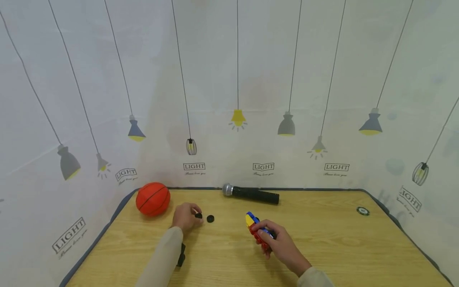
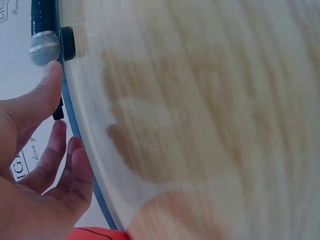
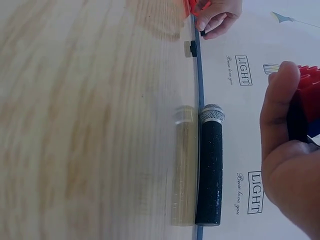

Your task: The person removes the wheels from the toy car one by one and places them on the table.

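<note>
My left hand point(image 1: 186, 217) is at the left of the table, its thumb and fingers around a small black disc point(image 1: 199, 215) that looks like a toy wheel. A second black disc point(image 1: 210, 218) lies on the wood just to its right. In the left wrist view the lifted disc point(image 2: 59, 111) shows by the fingertips, partly hidden. Right of centre, my right hand point(image 1: 281, 243) grips a red, blue and yellow block-built toy point(image 1: 254, 229) above the table. Its lower part is covered by the fingers; in the right wrist view only red and dark parts show.
An orange-red basketball point(image 1: 153, 199) sits at the back left, close to the left hand. A microphone point(image 1: 251, 193) lies along the back edge. A poker chip point(image 1: 363, 211) lies far right. Black pieces point(image 1: 181, 256) are partly hidden by the left sleeve. Printed fabric walls point(image 1: 236, 159) enclose the wooden table.
</note>
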`<state>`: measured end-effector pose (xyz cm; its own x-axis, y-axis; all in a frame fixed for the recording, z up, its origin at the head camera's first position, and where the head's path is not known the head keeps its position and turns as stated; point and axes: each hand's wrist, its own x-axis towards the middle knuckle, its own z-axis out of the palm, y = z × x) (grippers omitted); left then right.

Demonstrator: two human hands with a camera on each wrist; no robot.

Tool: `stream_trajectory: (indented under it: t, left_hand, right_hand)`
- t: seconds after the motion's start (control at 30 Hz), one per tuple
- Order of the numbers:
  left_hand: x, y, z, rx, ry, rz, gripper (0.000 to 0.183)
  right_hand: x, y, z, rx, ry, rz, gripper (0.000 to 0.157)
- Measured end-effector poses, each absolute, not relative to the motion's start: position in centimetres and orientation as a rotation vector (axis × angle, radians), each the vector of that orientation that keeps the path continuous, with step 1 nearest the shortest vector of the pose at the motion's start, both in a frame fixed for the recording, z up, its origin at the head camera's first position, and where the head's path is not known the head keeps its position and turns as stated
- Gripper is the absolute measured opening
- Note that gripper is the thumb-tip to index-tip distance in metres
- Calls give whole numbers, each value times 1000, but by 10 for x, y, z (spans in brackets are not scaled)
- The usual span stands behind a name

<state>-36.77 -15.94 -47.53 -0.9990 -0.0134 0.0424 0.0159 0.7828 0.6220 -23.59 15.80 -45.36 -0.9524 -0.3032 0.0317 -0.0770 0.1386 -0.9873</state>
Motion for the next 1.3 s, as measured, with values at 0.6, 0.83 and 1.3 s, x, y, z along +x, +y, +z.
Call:
stream_trajectory:
  t: [0.6,0.83,1.3]
  left_hand:
    - [-372,-154,-475,52,-2986,-1042,28]
    - [-373,-151,-474,73,-2995,-1099,30]
    - [-380,-144,-473,70,-2996,-1176,36]
  right_hand:
    - [-237,158,-455,-346,2224,-1924,30]
    - [-235,158,-455,-313,2235,-1911,28]
    - [-234,161,-454,-271,2249,-1915,27]
